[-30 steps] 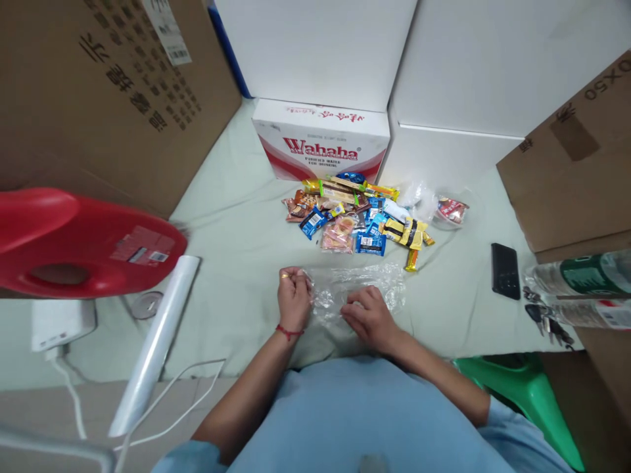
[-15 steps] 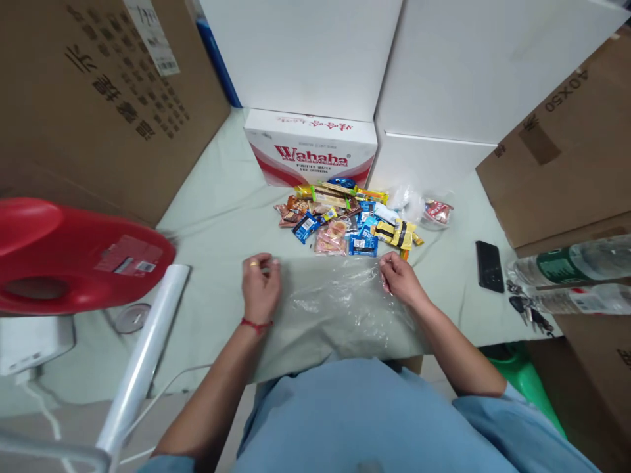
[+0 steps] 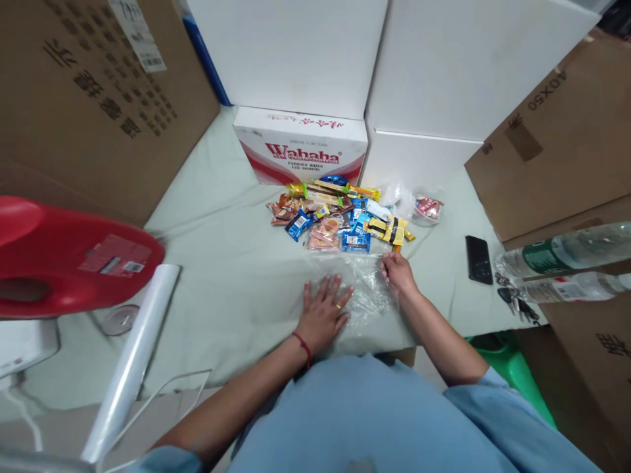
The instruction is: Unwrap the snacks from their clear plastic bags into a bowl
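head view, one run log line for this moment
left hand: flat on clear thin plastic bag | right hand: pinching bag edge | pile of colourful wrapped snacks: beyond bag

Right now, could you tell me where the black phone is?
In the head view the black phone lies on the cloth, right of the right hand, beside the keys.

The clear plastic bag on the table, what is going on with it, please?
A person in a light blue top handles the clear plastic bag on the pale green cloth. The left hand lies flat on it, fingers spread; the right hand pinches its far right edge. A pile of snack packets lies just beyond it, before the Wahaha carton, and a black phone lies to the right.
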A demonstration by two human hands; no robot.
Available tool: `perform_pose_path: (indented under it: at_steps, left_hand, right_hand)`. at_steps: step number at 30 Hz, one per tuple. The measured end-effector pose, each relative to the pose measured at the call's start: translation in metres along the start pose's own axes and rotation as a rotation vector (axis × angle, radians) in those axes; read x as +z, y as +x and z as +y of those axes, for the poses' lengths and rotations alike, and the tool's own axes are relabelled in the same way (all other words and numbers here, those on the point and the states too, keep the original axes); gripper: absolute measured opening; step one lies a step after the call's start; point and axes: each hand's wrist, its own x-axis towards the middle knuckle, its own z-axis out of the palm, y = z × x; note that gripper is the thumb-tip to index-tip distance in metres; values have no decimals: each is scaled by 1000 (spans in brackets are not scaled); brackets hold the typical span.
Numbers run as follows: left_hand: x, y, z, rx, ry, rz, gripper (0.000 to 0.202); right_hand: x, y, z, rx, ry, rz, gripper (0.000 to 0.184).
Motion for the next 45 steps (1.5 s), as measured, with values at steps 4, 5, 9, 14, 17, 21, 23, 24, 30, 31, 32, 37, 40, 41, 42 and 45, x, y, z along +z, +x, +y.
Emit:
perform_pose_path:
  at_steps: [4, 5, 9, 14, 17, 21, 23, 24, 30, 31, 32, 37, 40, 41, 42, 45]
  left_hand:
    - [-17, -18, -48, 229, 1, -236, 62]
    - [-27, -23, -61, 270, -26, -279, 66]
    - [-68, -39, -94, 277, -165, -262, 64]
    - [-73, -29, -54, -110, -212, 234, 37]
    - [-48, -15, -23, -131, -89, 233, 36]
    - [-16, -8, -24, -142, 41, 54, 50]
    - [-9, -10, -35, -158, 82, -10, 54]
    - [-8, -11, -39, -156, 97, -31, 55]
    - [-9, -16, -42, -144, 151, -62, 56]
    - [-8, -16, -42, -141, 154, -62, 57]
    - [-7, -16, -42, -139, 156, -59, 57]
    - [-3, -17, -44, -137, 154, -21, 57]
    - [-2, -18, -46, -138, 145, -11, 57]
    - [-3, -18, -46, -139, 141, -12, 57]
    - [-3, -18, -45, -139, 136, -14, 57]
    - [-5, -18, -44, -147, 116, -22, 57]
  right_hand:
    - [-25, 8, 1, -112, -202, -86, 22]
    - [-30, 8, 3, -154, -277, -107, 21]
    - [-37, 1, 13, -259, -432, -99, 24]
    - [-21, -21, 26, -299, -480, -24, 29]
    - [-16, -28, 29, -338, -505, -14, 31]
    - [-30, -25, 28, -365, -614, -32, 34]
    - [-41, -21, 20, -366, -728, -66, 35]
    - [-45, -20, 13, -378, -795, -66, 36]
    - [3, -8, -63, -554, -1059, -19, 39]
    - [22, -4, -76, -545, -1096, -50, 41]
    - [43, 0, -88, -527, -1137, -69, 46]
    - [136, 24, -118, -343, -1275, -208, 81]
    - [156, 32, -122, -263, -1331, -280, 71]
    - [155, 33, -123, -259, -1346, -289, 63]
    - [151, 33, -123, -256, -1359, -291, 58]
    - [129, 30, -126, -299, -1366, -233, 56]
